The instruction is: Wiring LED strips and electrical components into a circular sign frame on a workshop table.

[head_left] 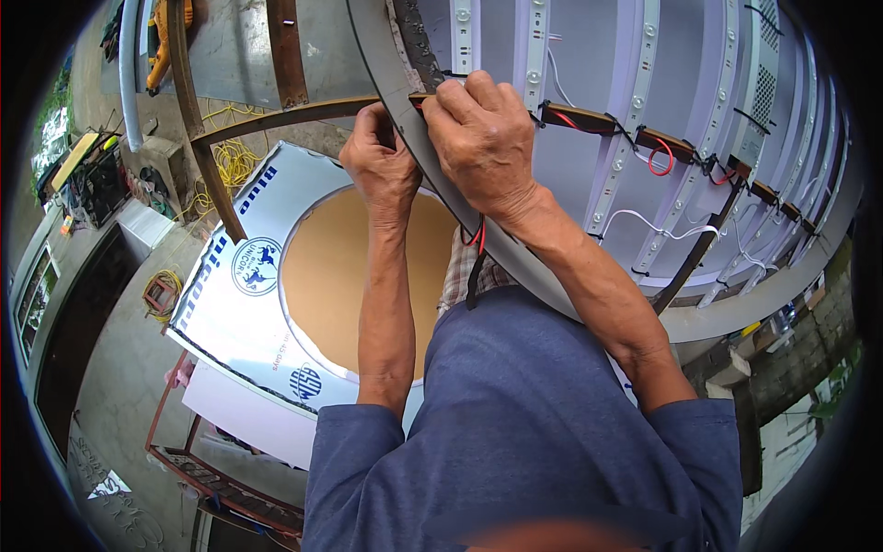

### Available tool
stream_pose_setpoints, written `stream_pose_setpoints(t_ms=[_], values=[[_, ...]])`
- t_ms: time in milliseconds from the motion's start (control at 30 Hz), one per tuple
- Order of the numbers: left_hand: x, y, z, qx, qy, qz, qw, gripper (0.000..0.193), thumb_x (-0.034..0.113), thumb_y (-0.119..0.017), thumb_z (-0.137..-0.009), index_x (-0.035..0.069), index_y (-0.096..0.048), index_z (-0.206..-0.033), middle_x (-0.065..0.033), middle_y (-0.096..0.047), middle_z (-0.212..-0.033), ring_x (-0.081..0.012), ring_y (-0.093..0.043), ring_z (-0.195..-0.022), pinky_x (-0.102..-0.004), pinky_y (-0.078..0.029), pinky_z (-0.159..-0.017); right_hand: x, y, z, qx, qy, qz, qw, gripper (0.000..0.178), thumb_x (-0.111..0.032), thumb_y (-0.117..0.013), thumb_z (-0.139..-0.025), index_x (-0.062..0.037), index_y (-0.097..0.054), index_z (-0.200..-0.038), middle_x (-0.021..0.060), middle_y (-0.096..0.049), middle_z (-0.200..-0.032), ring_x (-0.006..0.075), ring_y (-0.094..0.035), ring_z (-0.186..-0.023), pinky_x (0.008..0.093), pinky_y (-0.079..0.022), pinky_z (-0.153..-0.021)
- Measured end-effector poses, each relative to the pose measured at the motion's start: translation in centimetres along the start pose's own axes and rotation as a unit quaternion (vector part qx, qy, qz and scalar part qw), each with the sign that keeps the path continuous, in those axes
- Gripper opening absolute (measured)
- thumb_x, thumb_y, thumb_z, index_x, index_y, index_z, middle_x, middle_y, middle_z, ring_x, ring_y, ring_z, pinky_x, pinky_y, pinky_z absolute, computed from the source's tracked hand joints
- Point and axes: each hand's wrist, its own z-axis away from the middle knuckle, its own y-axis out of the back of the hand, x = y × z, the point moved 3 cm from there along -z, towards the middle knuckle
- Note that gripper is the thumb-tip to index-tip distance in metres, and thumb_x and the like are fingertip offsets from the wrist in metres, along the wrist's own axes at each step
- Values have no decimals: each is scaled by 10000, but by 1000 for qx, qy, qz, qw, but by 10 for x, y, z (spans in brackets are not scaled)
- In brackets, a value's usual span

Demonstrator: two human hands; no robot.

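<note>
A large round sign frame with a grey curved rim (522,261) stands in front of me. Rows of LED strips (603,189) run across its pale inner face. My left hand (383,170) is closed at the outer side of the rim, fingers pinched together. Just inside the rim, my right hand (485,138) is curled closed, knuckles up. Whatever the fingers of either hand grip is hidden. A rusty metal bar (303,114) meets the rim beside both hands. Below them hang red and black wires (478,241).
A white-filmed sheet (216,290) with a round cutout lies at lower left. Coiled yellow cord (235,164) rests on the concrete floor behind it. An orange power tool (164,46) is at upper left. Dark crossbars (670,147) with looped wires span the LED strips.
</note>
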Motion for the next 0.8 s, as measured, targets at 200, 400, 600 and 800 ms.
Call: stream_pose_setpoints(t_ms=[200, 400, 600, 800], values=[[5, -6, -5, 25, -15, -59, 998, 96, 58, -706, -865, -8, -667, -924, -119, -708, -755, -189, -688, -654, -319, -532, -613, 11, -7, -4, 30, 51, -25, 998, 165, -67, -716, -703, -58, -686, -866, 3, -545, -812, 191, -528, -774, 347, -408, -635], [3, -6, -3, 42, 7, -38, 998, 95, 75, -708, -869, -2, -655, -886, -93, -667, -673, -152, -634, -565, -304, -501, -549, 9, -7, -6, 5, 62, -46, 997, 162, -45, -686, -680, -45, -658, -839, 29, -524, -807, 217, -527, -770, 358, -416, -644], [-1, 5, -2, 32, 4, 76, 997, 148, 74, -715, -883, -5, -721, -1007, -107, -724, -824, -178, -679, -674, -292, -517, -617, 8, -9, -10, -22, 86, -27, 996, 142, -56, -696, -700, -59, -658, -837, 50, -522, -806, 236, -536, -778, 369, -438, -659], [-11, 6, -9, 30, -19, 103, 994, 124, 26, -735, -842, -3, -738, -963, -90, -730, -836, -136, -659, -670, -262, -510, -606, -2, -9, -15, -35, 100, -2, 994, 207, -19, -758, -673, -56, -707, -870, 27, -574, -803, 221, -532, -735, 357, -443, -636]])
